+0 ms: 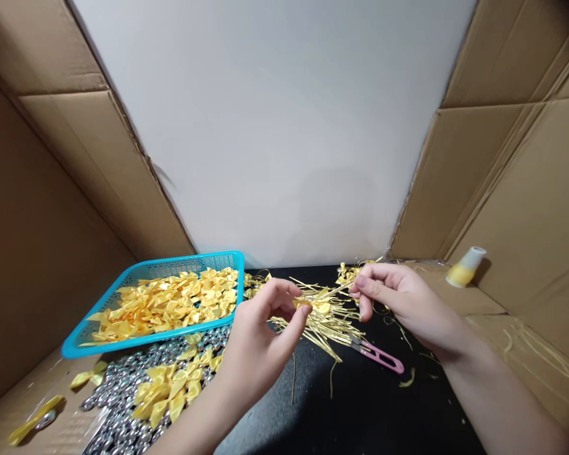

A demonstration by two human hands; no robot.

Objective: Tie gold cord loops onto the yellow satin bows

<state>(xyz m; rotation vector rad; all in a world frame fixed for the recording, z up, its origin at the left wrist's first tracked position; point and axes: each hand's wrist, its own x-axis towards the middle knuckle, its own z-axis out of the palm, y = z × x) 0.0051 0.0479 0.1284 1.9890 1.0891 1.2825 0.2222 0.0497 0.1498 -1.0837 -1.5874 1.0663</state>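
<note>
Holding a yellow bow (302, 304), your left hand (256, 332) pinches its edge between thumb and finger. Your right hand (403, 300) pinches one end of a thin gold strip (334, 292). The other end points at the bow, but I cannot tell if they touch. The bow is between your two hands, over the pile (329, 335) of gold strips on the black worktop (308, 411).

The bow looks very light, soft and shiny, so it may slip or get squashed. Its middle is likely the best place for a gentle pinch. The strip looks light and bendy, but a bit stiffer; its end seems good to hold.

Your left arm reaches from the lower left, with thumb and finger curved like a C. Your right arm reaches from the lower right, and that hand is a little higher.
</note>
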